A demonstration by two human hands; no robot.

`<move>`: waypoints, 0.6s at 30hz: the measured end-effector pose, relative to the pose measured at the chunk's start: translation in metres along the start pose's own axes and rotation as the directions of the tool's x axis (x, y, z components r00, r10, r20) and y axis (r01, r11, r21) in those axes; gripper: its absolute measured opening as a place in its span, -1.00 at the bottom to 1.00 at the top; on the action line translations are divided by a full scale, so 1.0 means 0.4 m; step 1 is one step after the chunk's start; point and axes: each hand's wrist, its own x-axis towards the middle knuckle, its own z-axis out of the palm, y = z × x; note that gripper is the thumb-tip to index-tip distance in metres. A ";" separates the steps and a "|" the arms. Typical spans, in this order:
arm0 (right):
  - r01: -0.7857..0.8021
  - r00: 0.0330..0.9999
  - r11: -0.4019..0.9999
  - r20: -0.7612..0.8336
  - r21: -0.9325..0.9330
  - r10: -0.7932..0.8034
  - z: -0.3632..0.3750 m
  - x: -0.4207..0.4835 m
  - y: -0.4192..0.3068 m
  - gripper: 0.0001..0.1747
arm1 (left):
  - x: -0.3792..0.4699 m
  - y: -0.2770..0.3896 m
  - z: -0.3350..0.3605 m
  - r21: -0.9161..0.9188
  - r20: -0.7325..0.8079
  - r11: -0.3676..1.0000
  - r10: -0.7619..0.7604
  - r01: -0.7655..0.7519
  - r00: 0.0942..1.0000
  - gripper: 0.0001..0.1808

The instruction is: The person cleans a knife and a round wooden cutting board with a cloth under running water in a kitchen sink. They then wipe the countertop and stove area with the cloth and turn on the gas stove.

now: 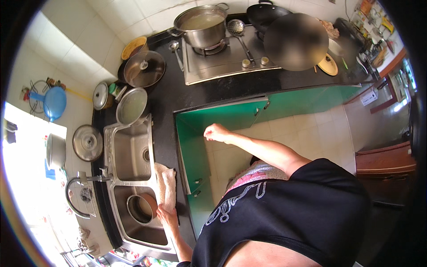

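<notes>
My left hand is at the lower end of a pale cloth, with its fingers curled on it. The cloth lies along the counter-side rim of a double steel sink. In the sink's nearer basin, just beside that hand, sits a round metal pot. My right hand hangs in the air before the green cabinet doors. Its fingers are loosely curled, and nothing shows in them.
A steel pot of cloudy liquid stands on the gas stove, beside a skimmer and a black wok. A bowl overhangs the sink's far end. The curved faucet rises behind the sink. Lids line the wall.
</notes>
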 end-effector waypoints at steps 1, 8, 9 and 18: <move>-0.057 0.997 0.997 0.050 0.049 0.055 -0.027 -0.024 0.008 -0.84 | 0.014 0.012 0.011 -0.124 0.021 0.992 0.002 0.001 1.000 -0.58; -0.250 0.917 0.880 0.389 0.404 0.082 -0.210 -0.159 -0.012 -0.59 | 0.106 0.429 -0.037 -0.832 0.001 0.550 -0.120 0.068 0.993 -0.78; -0.268 0.900 0.852 0.433 0.450 0.053 -0.242 -0.175 -0.024 -0.51 | 0.114 0.539 -0.056 -0.809 -0.027 0.587 -0.101 0.038 0.994 -0.80; 0.005 0.990 0.446 -0.066 0.895 0.122 -0.721 -0.405 0.060 -0.58 | -0.005 1.418 -0.045 -0.791 -0.032 0.234 0.907 -0.566 0.420 -0.73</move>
